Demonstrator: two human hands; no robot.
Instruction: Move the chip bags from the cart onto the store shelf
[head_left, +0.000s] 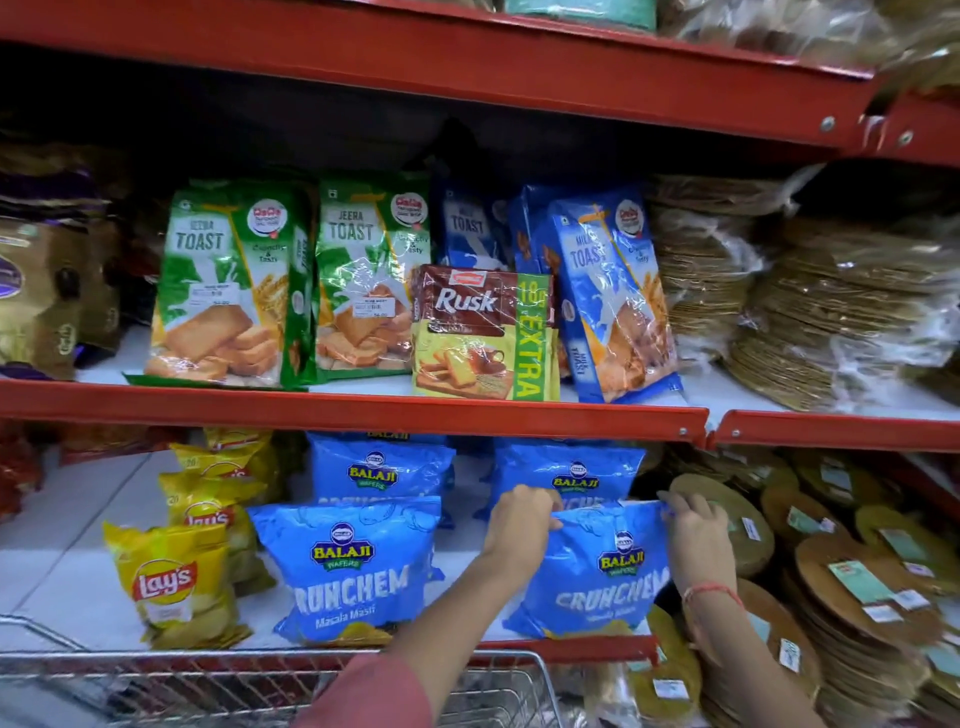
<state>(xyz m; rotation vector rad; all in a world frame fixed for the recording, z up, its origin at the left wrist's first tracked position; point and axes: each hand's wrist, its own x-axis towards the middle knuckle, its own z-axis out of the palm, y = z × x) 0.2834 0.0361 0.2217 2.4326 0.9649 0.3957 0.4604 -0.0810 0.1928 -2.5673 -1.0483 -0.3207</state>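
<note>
A blue Balaji Crunchem chip bag (602, 577) stands upright at the front right of the lower shelf (62, 577). My left hand (519, 519) pinches its top left corner and my right hand (693, 519) grips its top right corner. Another blue Crunchem bag (353, 566) stands to its left, with two more blue bags (382, 467) (569, 470) behind. Yellow Lay's bags (174, 577) line up further left. The wire cart (218, 680) shows at the bottom edge; its contents are not visible.
Stacks of round papad packs (852, 577) crowd the shelf right of the held bag. The red shelf lip (353, 410) hangs just above the bags, carrying toast packs (228, 291) and a Rusk pack (478, 332). Bare white shelf lies at far left.
</note>
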